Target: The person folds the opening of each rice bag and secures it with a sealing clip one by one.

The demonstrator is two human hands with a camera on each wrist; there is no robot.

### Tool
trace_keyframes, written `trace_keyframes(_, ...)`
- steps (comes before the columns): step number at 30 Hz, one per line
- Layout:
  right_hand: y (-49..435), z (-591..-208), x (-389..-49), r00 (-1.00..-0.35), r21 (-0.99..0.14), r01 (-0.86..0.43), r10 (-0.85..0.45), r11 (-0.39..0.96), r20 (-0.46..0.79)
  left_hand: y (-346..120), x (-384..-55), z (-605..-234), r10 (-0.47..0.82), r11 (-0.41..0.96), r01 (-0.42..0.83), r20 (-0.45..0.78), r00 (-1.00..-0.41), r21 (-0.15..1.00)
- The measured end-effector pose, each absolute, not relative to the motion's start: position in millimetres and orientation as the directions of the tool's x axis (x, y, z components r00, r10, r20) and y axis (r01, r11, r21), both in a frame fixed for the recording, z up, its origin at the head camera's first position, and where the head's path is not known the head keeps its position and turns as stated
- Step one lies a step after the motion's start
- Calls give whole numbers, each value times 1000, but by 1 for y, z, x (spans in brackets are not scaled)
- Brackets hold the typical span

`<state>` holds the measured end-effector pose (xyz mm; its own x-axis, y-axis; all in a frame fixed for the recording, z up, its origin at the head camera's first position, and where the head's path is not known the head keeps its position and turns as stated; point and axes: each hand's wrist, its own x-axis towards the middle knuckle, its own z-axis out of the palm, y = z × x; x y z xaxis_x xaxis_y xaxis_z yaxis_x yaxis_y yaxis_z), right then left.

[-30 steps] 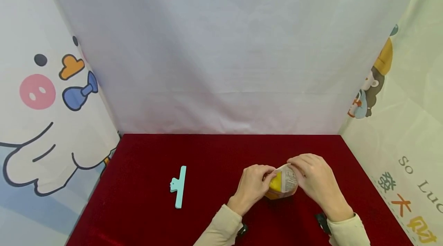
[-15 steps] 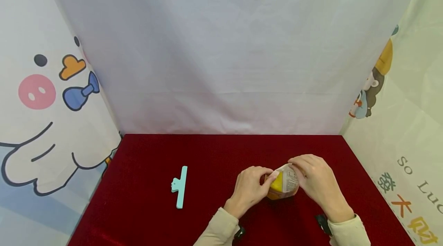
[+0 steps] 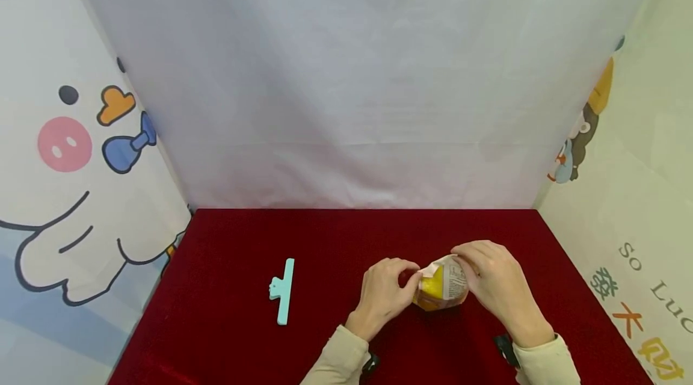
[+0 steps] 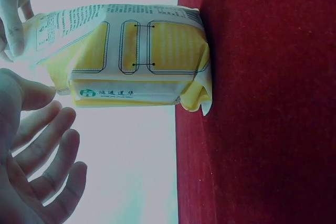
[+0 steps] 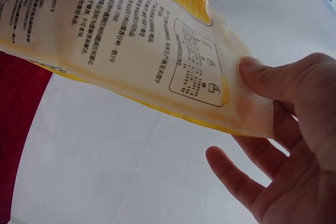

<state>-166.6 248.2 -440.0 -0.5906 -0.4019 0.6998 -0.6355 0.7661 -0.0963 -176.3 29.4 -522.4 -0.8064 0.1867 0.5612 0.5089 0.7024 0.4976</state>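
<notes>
A yellow and white printed packet [image 3: 441,286] stands upright on the red table, its top edge raised between my hands. At its upper left corner, my left hand [image 3: 383,292] pinches the film between thumb and index finger; the other fingers [image 4: 65,150] fan out free in the left wrist view. My right hand [image 3: 495,283] grips the upper right corner, with the thumb [image 5: 268,80] flat on the printed face in the right wrist view. To the left lies a light turquoise bag clip [image 3: 283,292], apart from both hands.
The table has a dark red cloth [image 3: 227,264]. Behind it hangs a white curtain [image 3: 346,84]. Printed cloths with cartoon figures stand at the left [image 3: 103,204] and right sides.
My left hand has moved a little left along the packet's top, and more of the edge shows between the hands. The right hand stays nearly still; the clip lies as before.
</notes>
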Motion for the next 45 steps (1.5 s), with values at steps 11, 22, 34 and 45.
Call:
trace_keyframes(11,249,-441,-166,-612,-114,-618,-385,778,690,23,-176,-528,185,705,514,572,-799,489)
trace_keyframes(22,249,-440,-165,-617,-128,-624,-384,771,687,18,-176,-532,167,702,503,570,-805,504)
trace_keyframes(34,249,-440,-166,-633,-155,-626,-381,765,674,7,-173,-537,147,718,461,534,-832,522)
trace_keyframes(45,249,-439,-166,-648,-169,-616,-373,770,664,-3,-173,-539,163,757,414,467,-869,506)
